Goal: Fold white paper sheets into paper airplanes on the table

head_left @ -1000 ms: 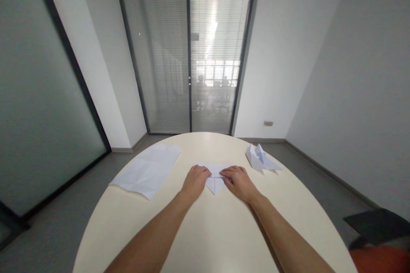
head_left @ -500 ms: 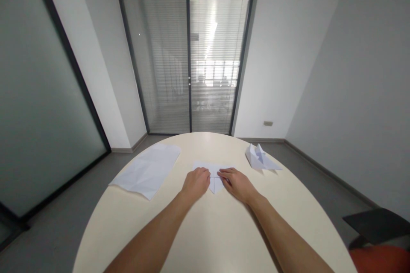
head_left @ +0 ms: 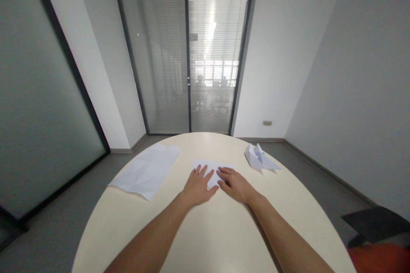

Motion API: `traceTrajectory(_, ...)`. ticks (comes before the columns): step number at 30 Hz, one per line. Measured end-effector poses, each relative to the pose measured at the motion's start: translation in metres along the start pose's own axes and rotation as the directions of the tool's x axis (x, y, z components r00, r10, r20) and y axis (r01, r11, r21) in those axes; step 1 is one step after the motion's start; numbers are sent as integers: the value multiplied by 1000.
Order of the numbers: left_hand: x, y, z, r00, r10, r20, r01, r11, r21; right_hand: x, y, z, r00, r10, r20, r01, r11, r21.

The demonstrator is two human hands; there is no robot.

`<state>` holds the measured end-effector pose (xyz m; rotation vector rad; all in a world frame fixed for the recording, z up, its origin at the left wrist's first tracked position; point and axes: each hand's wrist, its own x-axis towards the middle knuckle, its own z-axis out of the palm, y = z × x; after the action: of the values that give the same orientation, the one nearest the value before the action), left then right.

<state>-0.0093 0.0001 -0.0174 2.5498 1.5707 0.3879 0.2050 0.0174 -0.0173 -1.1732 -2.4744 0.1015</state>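
A folded sheet of white paper (head_left: 214,169) lies on the table in front of me, partly hidden under both hands. My left hand (head_left: 197,185) rests on its left side with the fingers spread apart and the thumb at the near edge. On the right side of the paper lies my right hand (head_left: 234,184), its fingers stretched out flat over the sheet. Neither hand is wrapped round anything.
The round cream table (head_left: 205,239) carries a creased sheet of paper (head_left: 147,171) at left and folded paper shapes (head_left: 260,158) at far right. A black and red chair (head_left: 379,226) stands at lower right. Glass doors (head_left: 188,64) are beyond.
My left hand has gone from closed fingers at the paper's edge to spread fingers flat on it, with the thumb moved right. My right hand has hardly moved.
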Motion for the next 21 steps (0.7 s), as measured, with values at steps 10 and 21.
traceTrajectory(10, -1, 0, -2, 999, 23, -35, -23, 1000, 4, 2, -19, -6, 1000, -4, -6, 5, 999, 31)
traceTrajectory(21, 1, 1, 2, 1000, -11, 1, 11, 1000, 22, 1, -9, 10, 976, 181, 124, -188, 981, 54)
